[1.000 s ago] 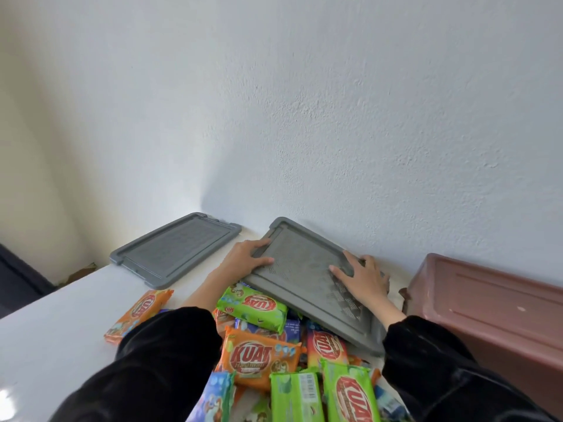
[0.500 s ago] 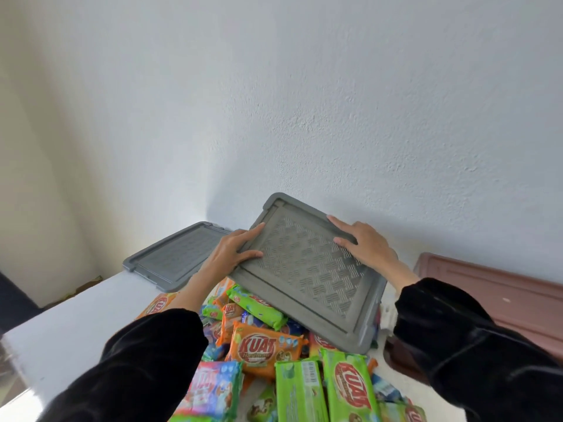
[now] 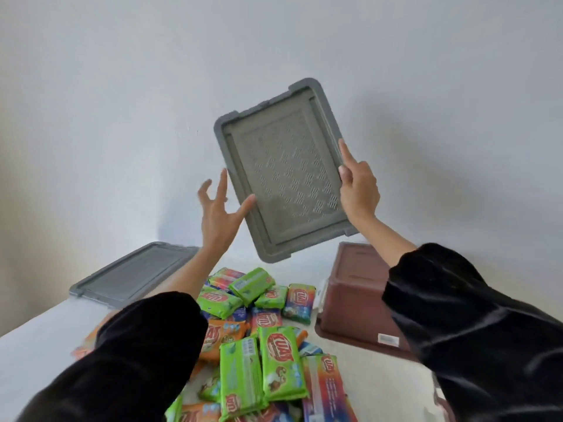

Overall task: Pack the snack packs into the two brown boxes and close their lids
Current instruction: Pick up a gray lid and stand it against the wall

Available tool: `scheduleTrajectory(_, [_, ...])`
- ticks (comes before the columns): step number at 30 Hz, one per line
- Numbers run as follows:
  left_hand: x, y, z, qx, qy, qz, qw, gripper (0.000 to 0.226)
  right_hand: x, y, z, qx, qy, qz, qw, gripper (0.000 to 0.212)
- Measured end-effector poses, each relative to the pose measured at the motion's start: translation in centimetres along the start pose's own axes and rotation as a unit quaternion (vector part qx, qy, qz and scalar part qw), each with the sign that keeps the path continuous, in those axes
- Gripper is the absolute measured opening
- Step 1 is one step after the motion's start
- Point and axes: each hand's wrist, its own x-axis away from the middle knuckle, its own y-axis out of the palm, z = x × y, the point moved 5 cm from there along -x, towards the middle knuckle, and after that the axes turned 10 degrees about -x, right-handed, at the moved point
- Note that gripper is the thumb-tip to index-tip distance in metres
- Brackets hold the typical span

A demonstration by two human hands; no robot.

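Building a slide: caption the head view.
Right hand holds a grey lid aloft, left hand open at its edge, above snack packs.

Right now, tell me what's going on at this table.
A person in black sleeves holds a grey rectangular plastic lid in the air before the wall. The right hand grips its right edge; the left hand is open, fingers spread, thumb at its left edge. A second grey plastic lid lies flat on the white table, left. Colourful wrapped snack packs lie piled on the table, none visibly packed, beside a brown plastic box on the right.
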Motion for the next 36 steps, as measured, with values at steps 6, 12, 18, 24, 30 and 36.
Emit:
scheduleTrajectory(6, [3.9,8.1,14.7,0.01,0.031,-0.116,0.993,0.115,-0.7,-13.1,2.6,0.053,-0.032,0.027,0.998,0.052])
scheduleTrajectory(12, [8.7,15.2,24.2,-0.004,0.064,-0.143,0.988,0.118,1.0,-24.9,7.4,0.132,-0.034,-0.068,0.988,0.077])
scheduleTrajectory(18, [13.6,21.4,30.8,-0.013,0.088,-0.193,0.977,0.121,3.9,-32.9,14.4,0.178,0.051,-0.11,0.976,0.105])
scheduleTrajectory(24, [16.9,26.5,35.4,-0.031,0.132,-0.238,0.962,0.123,5.8,-38.1,19.6,0.2,0.119,-0.076,0.969,0.117])
scheduleTrajectory(30, [19.2,31.2,34.5,-0.062,0.132,-0.294,0.945,0.127,8.2,-37.5,24.2,0.196,0.179,-0.087,0.96,0.119])
scheduleTrajectory(36, [20.8,33.8,31.5,-0.103,0.139,-0.334,0.927,0.132,10.8,-34.4,28.0,0.17,0.216,-0.104,0.956,0.122])
